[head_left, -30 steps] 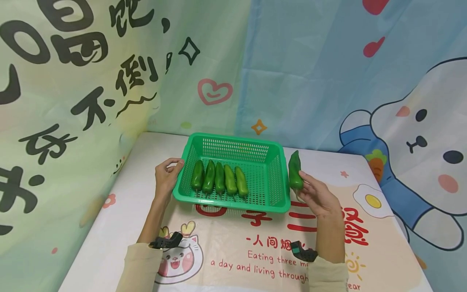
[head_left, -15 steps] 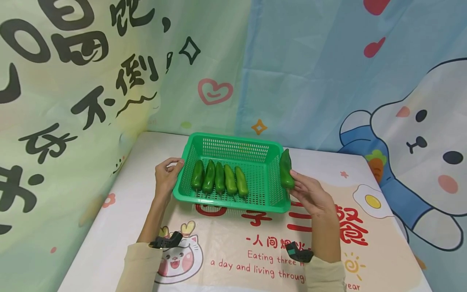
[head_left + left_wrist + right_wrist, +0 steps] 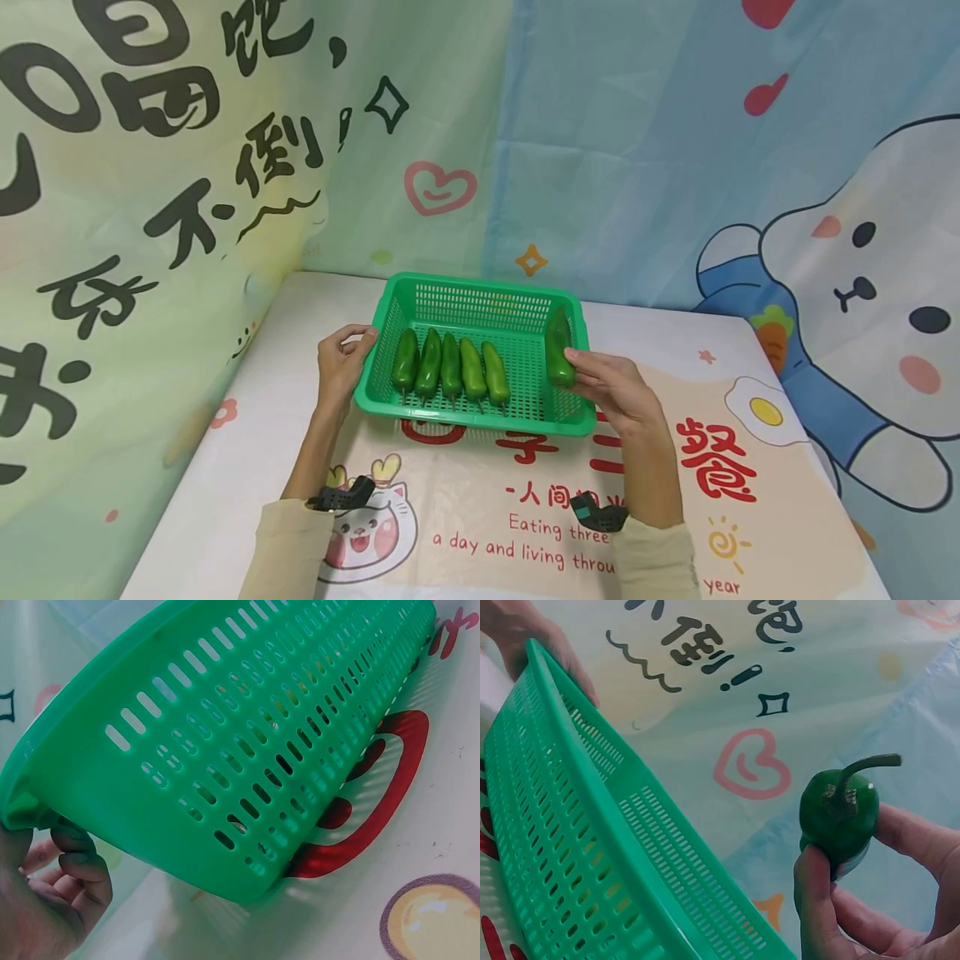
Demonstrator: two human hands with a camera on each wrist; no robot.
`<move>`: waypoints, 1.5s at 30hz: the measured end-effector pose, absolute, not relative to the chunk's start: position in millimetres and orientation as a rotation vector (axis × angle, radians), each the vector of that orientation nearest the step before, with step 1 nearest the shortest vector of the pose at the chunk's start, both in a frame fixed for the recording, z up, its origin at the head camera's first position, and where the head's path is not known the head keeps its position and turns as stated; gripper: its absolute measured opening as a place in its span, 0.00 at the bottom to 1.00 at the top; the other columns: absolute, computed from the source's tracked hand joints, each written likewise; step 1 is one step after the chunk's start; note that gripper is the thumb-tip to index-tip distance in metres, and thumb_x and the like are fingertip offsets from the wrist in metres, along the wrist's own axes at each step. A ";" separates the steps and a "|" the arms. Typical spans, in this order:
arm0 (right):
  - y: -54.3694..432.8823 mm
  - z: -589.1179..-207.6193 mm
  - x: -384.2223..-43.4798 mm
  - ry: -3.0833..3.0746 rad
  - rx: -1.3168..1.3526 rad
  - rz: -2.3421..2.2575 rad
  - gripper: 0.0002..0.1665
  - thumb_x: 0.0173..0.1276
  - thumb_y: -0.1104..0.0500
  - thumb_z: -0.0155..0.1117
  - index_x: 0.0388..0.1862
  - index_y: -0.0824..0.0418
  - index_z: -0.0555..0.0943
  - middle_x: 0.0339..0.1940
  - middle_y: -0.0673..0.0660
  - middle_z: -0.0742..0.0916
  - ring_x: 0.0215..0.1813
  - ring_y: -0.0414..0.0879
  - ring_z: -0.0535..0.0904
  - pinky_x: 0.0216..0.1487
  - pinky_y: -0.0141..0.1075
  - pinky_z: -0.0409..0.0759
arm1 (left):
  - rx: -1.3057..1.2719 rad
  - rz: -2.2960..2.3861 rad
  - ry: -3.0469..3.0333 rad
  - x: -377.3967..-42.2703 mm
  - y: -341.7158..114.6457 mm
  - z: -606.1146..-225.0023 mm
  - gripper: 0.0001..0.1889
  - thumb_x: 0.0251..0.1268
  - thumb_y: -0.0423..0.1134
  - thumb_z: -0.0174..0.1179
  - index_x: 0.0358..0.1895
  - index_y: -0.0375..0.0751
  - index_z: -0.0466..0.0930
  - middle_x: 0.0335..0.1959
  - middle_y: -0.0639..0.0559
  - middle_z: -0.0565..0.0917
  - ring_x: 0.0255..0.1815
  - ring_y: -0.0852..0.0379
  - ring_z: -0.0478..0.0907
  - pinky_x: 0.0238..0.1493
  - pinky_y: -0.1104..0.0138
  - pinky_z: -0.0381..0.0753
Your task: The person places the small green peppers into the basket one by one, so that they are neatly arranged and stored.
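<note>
My left hand (image 3: 342, 362) grips the left rim of a green plastic basket (image 3: 480, 422). In the left wrist view its thumb meets the rim and the other fingers (image 3: 88, 874) curl beneath. Several green peppers (image 3: 452, 367) lie side by side in the basket's left and middle part, stems toward me. Another green pepper (image 3: 558, 354) is pinched near its stem end by my right hand (image 3: 621, 390), over the basket's right part. The right wrist view shows its curved stem (image 3: 870, 762), with thumb and fingers on either side of the pepper.
The basket stands toward the back of a table with a printed cloth (image 3: 525, 533). A patterned curtain (image 3: 637, 167) rises behind and along the left. Each wrist wears a small black device (image 3: 600, 512).
My right hand has carried the held pepper leftward, from outside the basket's right rim to over its inside. My left hand and the basket have stayed in place.
</note>
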State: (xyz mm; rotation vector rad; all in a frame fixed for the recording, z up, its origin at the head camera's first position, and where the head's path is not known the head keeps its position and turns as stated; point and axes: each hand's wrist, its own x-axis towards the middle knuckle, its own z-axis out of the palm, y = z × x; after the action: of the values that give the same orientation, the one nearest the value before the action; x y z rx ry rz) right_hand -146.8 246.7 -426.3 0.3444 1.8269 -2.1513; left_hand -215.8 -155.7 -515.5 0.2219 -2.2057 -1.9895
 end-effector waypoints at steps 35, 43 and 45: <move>186.7 -459.5 -171.8 2.601 0.372 -1.488 0.28 0.77 0.58 0.74 0.65 0.79 0.82 0.63 0.77 0.87 0.51 0.65 0.93 0.64 0.57 0.88 | 0.210 -2.004 -2.184 -216.4 -155.5 -517.3 0.15 0.81 0.41 0.65 0.56 0.30 0.88 0.26 0.55 0.91 0.21 0.67 0.83 0.26 0.74 0.81; 180.8 -471.4 -176.1 2.714 0.348 -1.316 0.28 0.77 0.59 0.74 0.64 0.79 0.82 0.63 0.78 0.87 0.63 0.71 0.87 0.64 0.60 0.87 | 0.206 -2.009 -2.185 -217.7 -156.5 -517.2 0.16 0.82 0.42 0.64 0.56 0.30 0.88 0.25 0.55 0.90 0.21 0.67 0.84 0.26 0.74 0.81; 179.2 -473.5 -177.1 2.724 0.347 -1.287 0.28 0.77 0.59 0.74 0.64 0.80 0.82 0.64 0.78 0.86 0.66 0.72 0.85 0.65 0.61 0.87 | 0.207 -2.010 -2.182 -217.4 -156.8 -516.9 0.16 0.82 0.41 0.64 0.56 0.30 0.88 0.25 0.56 0.90 0.21 0.67 0.84 0.26 0.74 0.81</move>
State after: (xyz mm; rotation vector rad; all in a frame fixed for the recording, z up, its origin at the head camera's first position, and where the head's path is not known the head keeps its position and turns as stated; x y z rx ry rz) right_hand -177.1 179.2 -473.5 0.3472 2.7243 -1.2873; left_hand -217.4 -156.8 -516.9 0.2073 -2.1821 -2.0100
